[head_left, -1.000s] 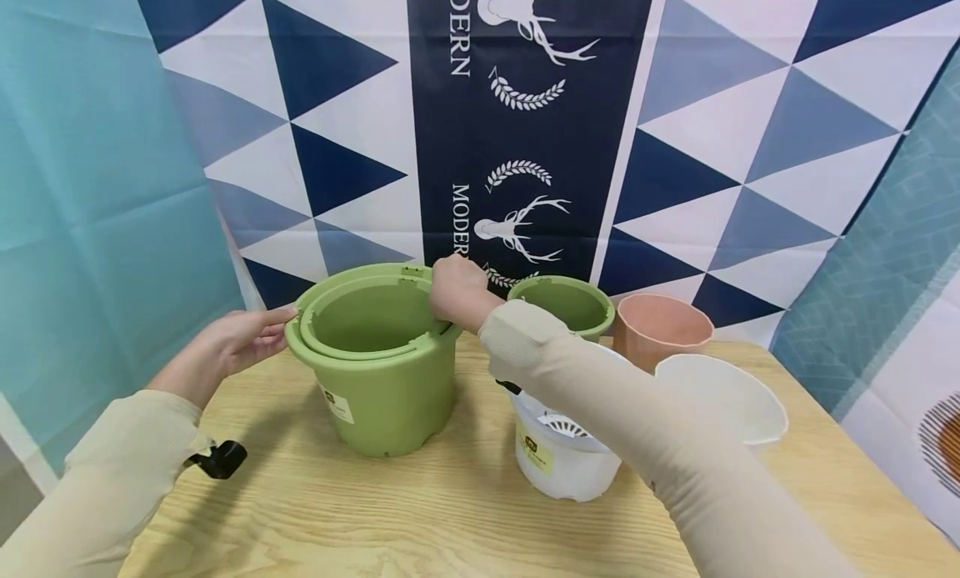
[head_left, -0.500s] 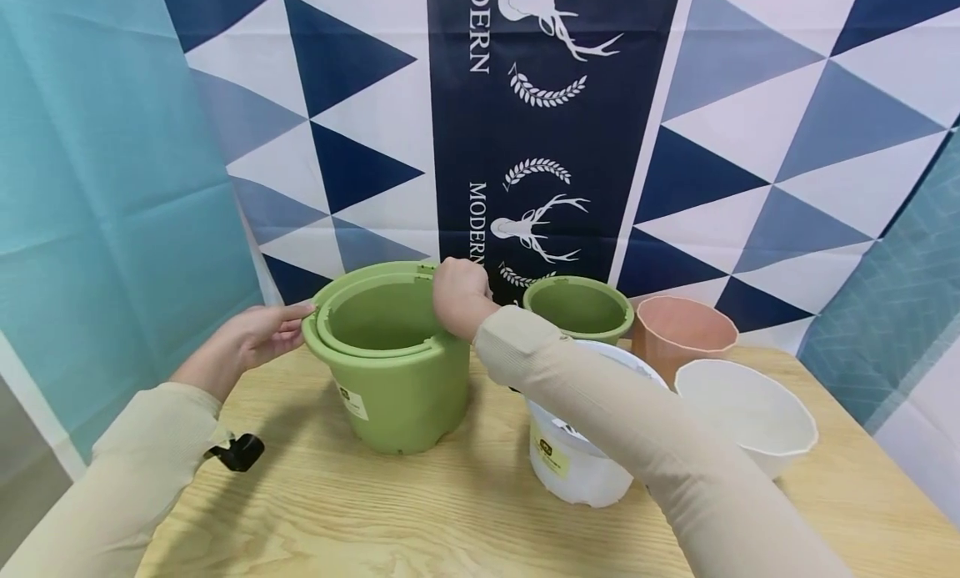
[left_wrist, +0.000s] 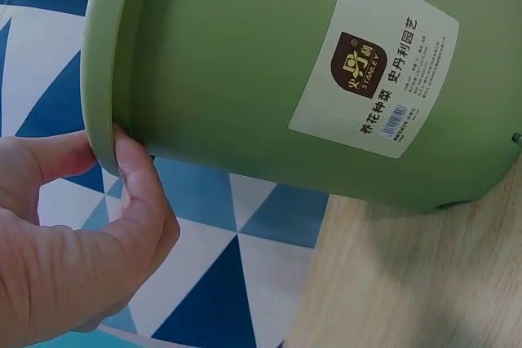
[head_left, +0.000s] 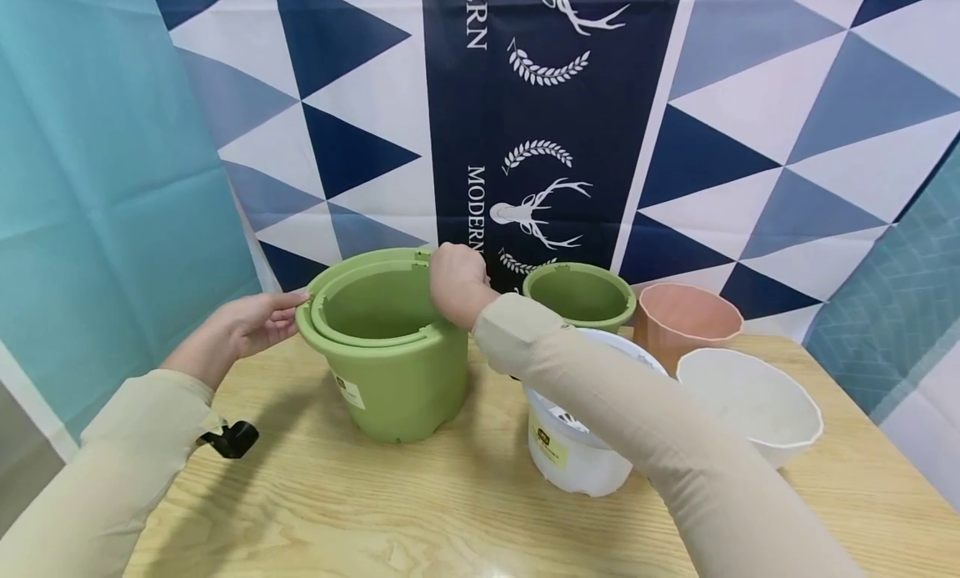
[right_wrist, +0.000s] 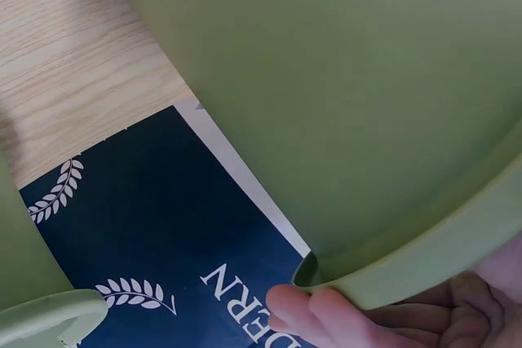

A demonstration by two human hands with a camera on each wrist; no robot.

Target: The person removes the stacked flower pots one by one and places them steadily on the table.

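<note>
A large green flowerpot (head_left: pixel 405 386) stands upright on the wooden table, with a second green flowerpot (head_left: pixel 375 304) nested inside it, their rims close together. My left hand (head_left: pixel 251 324) pinches the left side of the outer rim between thumb and fingers; the left wrist view shows this hold beside the pot's white label (left_wrist: pixel 375 63). My right hand (head_left: pixel 459 284) reaches across and grips the rim on the right side. In the right wrist view its fingers (right_wrist: pixel 347 319) curl at the rim's edge, partly hidden by it.
Right of the nested pots stand a smaller green pot (head_left: pixel 581 294), a white pot (head_left: pixel 573 469) with a slotted insert partly under my right sleeve, a terracotta-coloured pot (head_left: pixel 678 324) and a wide white pot (head_left: pixel 750 399). A patterned cloth (head_left: pixel 360 144) hangs right behind the table.
The head view has shifted, so everything first slid right and then slightly up in it. Both hands keep their hold on the rim, and the pots show no clear movement on the table.
</note>
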